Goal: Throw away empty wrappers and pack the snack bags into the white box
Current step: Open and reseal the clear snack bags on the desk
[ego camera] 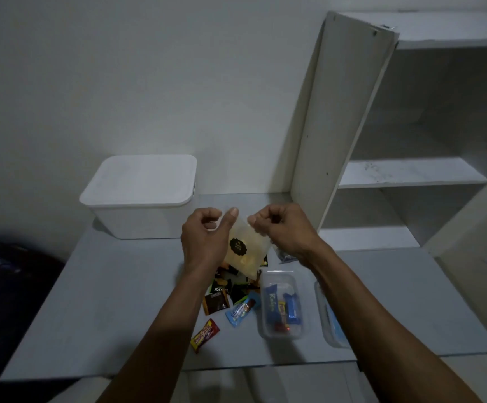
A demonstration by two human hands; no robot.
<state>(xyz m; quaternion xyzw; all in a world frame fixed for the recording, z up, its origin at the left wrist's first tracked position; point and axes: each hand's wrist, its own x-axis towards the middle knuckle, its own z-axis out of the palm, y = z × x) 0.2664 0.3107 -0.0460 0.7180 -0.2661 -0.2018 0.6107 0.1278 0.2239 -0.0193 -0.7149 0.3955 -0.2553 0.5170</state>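
Snack bag (243, 251), pale yellow translucent pouch with a dark scalloped label, held up in the air above the counter (114, 301), between both hands. Left hand (204, 237) grip: thumb and fingers pinched on the bag's top left corner, other fingers curled in. Right hand (280, 228) grip: fingertips pinched closed on the top right corner, fist mostly curled. Bag hangs down roughly upright, slightly tilted, lower edge over the snack pile.

Below the bag: loose pile of small dark wrappers (221, 292) on the counter, one reads "nextar". Just in front of the pile a light blue wrapped bar (240, 311) lies diagonal. Nearer the counter's front edge, apart from the rest, a red and yellow wrapper (204, 335). Cannot tell which wrappers are empty.

Right of the pile: clear plastic container (265, 330), open top, holding blue wrapped bars, a yellow one and something red. Just right of it, partly hidden by the right forearm, a clear lid or second tray (331, 333) with a blue tint. A small grey packet (284, 255) peeks out under the right wrist.

White box (137, 196) sits at the counter's back left against the wall, lid on, well apart from the snacks. White shelf unit (411, 173) stands at the right, shelves bare. Dark blurry object (9, 274) at far left, cannot identify.
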